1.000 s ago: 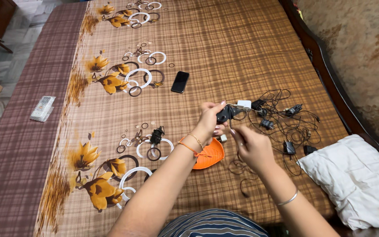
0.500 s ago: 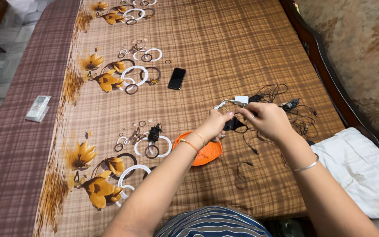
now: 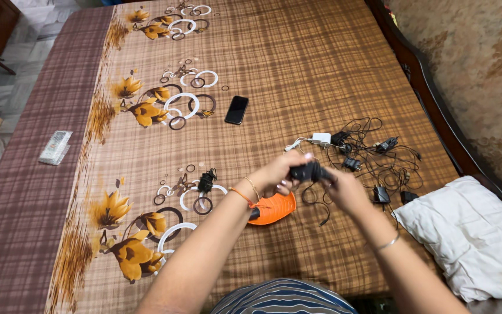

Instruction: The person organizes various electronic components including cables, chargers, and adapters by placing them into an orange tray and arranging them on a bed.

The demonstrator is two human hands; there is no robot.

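Note:
Both my hands meet over the bed in front of me. My left hand (image 3: 277, 173) grips a black charger plug (image 3: 307, 171), and its thin black cable (image 3: 315, 200) loops down onto the sheet. My right hand (image 3: 344, 189) pinches the same charger's cable right next to the plug. Under my left wrist lies an orange leaf-shaped dish (image 3: 274, 208). A tangle of black chargers and wires (image 3: 379, 160) with one white adapter (image 3: 321, 138) lies just beyond my hands.
A black phone (image 3: 237, 109) lies further up the brown patterned bedsheet (image 3: 297, 64). Another bundled black charger (image 3: 206, 181) sits left of the dish. A remote control (image 3: 56, 147) rests near the left edge, a white pillow (image 3: 472, 232) at the right.
My hands have come back toward me with the black charger. My right hand dropped from the white adapter to beside the plug, and the cable now loops under both hands.

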